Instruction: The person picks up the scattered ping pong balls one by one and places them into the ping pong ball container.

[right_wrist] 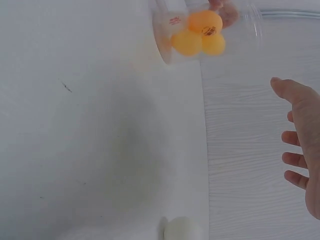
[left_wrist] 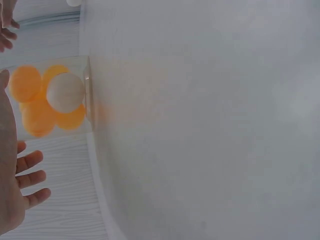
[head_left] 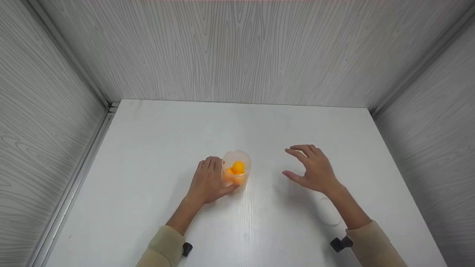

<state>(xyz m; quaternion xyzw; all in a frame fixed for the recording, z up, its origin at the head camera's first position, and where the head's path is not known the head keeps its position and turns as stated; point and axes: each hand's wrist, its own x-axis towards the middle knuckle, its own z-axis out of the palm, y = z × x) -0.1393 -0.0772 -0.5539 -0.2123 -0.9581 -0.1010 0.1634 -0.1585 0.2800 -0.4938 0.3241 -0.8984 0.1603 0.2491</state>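
A clear plastic jar point(head_left: 246, 178) stands on the white table, its top uncovered. Several orange table tennis balls point(head_left: 238, 167) lie inside, and a white ball point(left_wrist: 65, 93) shows among them in the left wrist view. My left hand point(head_left: 209, 183) holds the jar from its left side, thumb across the front and fingers toward the back. To the right of the jar, apart from it, my right hand point(head_left: 315, 172) hovers over the table with thumb and fingers spread and nothing between them. Beside the right forearm lies a white round disc point(head_left: 328, 211), partly hidden by that arm.
The white tabletop point(head_left: 167, 129) runs back to a grey wood-grain panel point(head_left: 237, 52). Similar panels stand at the left point(head_left: 37, 111) and right point(head_left: 438, 129). Each sleeve has a small black device point(head_left: 187, 248) at its cuff.
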